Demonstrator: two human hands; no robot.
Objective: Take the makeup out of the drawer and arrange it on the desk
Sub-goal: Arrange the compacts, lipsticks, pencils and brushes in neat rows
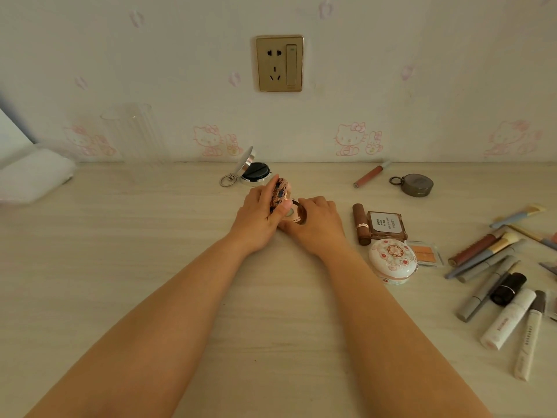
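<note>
Both of my hands meet at the middle of the pale wooden desk [150, 267]. My left hand [256, 218] grips the lid of a rose-gold patterned compact [279, 193], tilted upright and open. My right hand [316, 221] holds the compact's lower half [298, 213] against the desk. Behind them an open silver compact [253, 171] with a key ring stands with its lid up. To the right lie a brown lipstick [360, 224], a square brown case [387, 225], a white floral round compact [391, 260], an orange blush pan [426, 254], a pink lip gloss [369, 176] and a grey round compact [417, 184].
Several brushes, pencils and tubes [497, 282] are scattered along the desk's right side. A clear ribbed glass [132, 137] and a white cloth [33, 173] sit at the back left. A gold wall socket [279, 64] is on the wallpapered wall. No drawer is in view.
</note>
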